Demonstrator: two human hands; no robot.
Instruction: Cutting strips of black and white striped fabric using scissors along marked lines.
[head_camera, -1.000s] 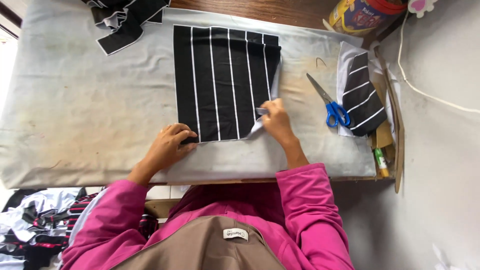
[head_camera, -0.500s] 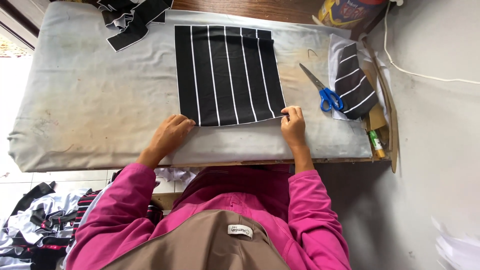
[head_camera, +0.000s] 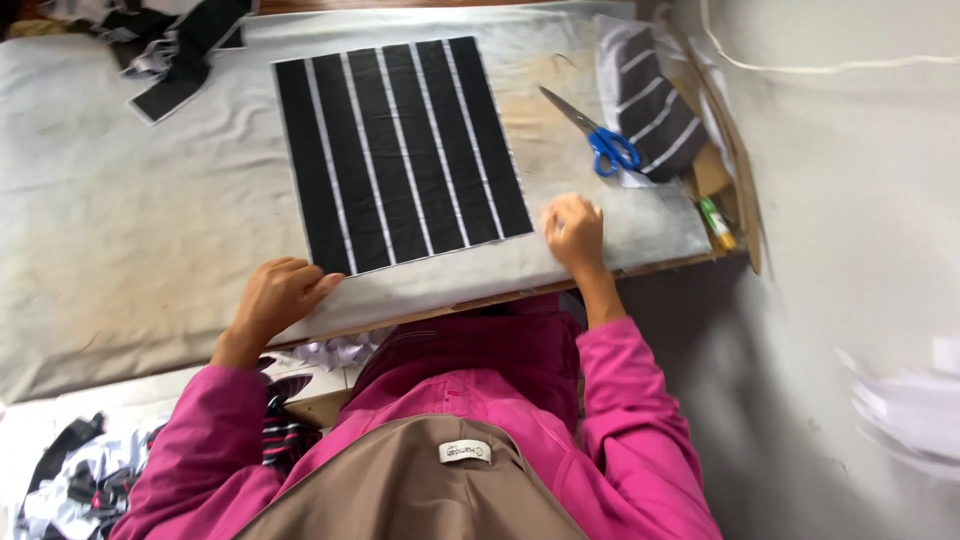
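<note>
A grey padded worktable (head_camera: 120, 230) fills the view, and a black fabric panel with white stripes (head_camera: 400, 150) lies flat on it. At the panel's near left corner the left hand (head_camera: 275, 298) rests, fingers together, fingertips touching the edge. Just right of the panel's near right corner the right hand (head_camera: 573, 230) is loosely curled on the table — holding nothing. Blue-handled scissors (head_camera: 590, 130) lie right of the panel, a folded striped piece (head_camera: 650, 105) beyond them.

Both hands flat at striped cloth (head_camera: 400, 155) corners (scissors (head_camera: 598, 135) nearby), on table (head_camera: 130, 250).
</note>
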